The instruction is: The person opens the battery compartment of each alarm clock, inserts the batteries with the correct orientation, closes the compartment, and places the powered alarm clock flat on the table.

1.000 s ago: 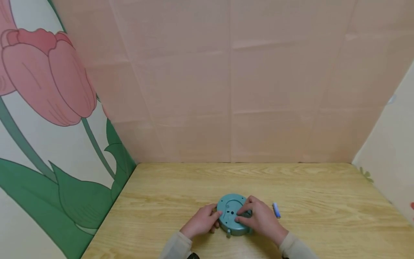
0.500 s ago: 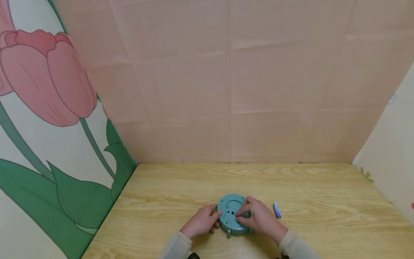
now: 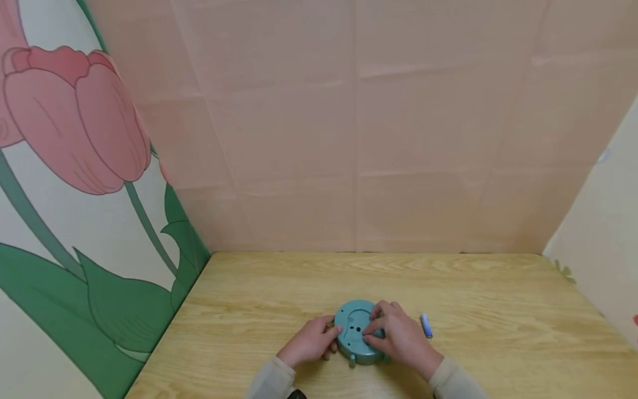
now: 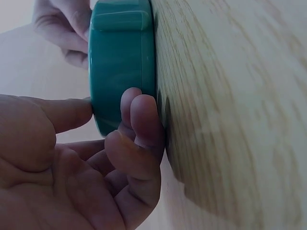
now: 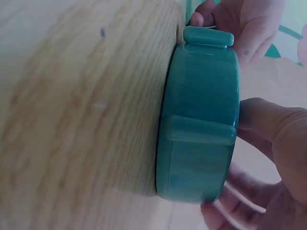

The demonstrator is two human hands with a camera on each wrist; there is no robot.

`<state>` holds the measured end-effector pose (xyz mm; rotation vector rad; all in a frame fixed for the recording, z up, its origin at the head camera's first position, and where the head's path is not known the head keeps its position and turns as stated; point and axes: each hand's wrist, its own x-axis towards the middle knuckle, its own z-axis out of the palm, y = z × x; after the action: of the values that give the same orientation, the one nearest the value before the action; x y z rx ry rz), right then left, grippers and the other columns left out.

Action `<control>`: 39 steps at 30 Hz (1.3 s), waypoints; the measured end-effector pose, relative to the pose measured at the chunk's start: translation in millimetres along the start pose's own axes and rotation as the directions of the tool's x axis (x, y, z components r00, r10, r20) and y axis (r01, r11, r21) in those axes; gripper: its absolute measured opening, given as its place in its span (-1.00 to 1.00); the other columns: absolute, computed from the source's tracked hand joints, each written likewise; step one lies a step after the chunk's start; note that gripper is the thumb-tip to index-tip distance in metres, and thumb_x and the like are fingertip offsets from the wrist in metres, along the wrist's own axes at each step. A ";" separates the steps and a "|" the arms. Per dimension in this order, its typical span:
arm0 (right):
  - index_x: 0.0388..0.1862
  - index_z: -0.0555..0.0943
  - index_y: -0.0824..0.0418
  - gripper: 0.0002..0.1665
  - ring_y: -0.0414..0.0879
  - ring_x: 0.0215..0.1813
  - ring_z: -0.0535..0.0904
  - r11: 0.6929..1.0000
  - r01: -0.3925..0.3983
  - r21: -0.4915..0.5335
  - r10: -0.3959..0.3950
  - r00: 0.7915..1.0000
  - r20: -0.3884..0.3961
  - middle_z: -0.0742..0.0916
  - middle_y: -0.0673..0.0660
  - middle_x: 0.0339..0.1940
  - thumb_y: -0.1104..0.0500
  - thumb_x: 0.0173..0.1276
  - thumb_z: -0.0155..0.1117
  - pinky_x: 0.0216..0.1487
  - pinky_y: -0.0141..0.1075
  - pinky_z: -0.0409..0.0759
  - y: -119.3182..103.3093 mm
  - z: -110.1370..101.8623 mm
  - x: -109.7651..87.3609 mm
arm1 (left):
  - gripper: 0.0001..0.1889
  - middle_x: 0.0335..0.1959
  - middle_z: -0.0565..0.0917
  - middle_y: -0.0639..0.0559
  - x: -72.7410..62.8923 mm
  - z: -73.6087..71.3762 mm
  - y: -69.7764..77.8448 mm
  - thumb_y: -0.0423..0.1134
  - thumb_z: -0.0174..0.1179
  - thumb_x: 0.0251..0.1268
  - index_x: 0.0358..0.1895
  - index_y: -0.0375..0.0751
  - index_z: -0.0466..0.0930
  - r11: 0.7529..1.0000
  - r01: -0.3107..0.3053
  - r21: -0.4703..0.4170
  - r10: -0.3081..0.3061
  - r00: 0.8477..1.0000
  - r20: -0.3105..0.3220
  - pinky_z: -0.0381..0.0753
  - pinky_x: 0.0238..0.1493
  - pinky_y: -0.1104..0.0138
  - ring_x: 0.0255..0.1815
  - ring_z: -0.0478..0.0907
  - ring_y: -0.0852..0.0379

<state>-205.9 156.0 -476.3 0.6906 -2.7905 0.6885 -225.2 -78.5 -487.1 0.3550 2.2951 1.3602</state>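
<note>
Where two hands [image 3: 310, 339] [image 3: 400, 336] touch lies one apparent clock [image 3: 353, 339].

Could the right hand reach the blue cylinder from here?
Probably yes: the blue cylinder lies on the table beside the right hand, nothing visible between them, though its fingers would first have to leave the round teal device.

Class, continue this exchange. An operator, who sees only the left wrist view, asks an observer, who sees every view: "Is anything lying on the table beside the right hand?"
Observer: Yes, a small blue cylinder, perhaps a battery, lies on the table to the right of the right hand.
Operator: What shows on top of the round teal case?
Observer: The head view shows dark holes near its middle.
Operator: I see one stubby peg on its side. Any more?
Observer: The right wrist view shows two pegs.
</note>
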 end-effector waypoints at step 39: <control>-0.39 0.82 0.10 -0.89 0.31 0.08 0.67 0.994 0.106 -0.010 -0.104 0.991 0.079 0.66 0.46 0.15 0.09 0.19 0.53 0.06 0.17 0.62 -4.1 -7.9 3.7 | -0.67 -0.51 0.61 -0.06 -5.4 0.2 3.7 -0.15 0.00 0.59 0.21 -0.24 0.53 0.999 -0.037 0.002 0.037 0.999 0.009 0.62 -0.50 0.27 -0.54 0.52 0.13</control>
<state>-206.6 155.1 -466.7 0.8727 -2.8019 0.6340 -220.4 -78.9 -482.6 0.4048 2.2941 1.3711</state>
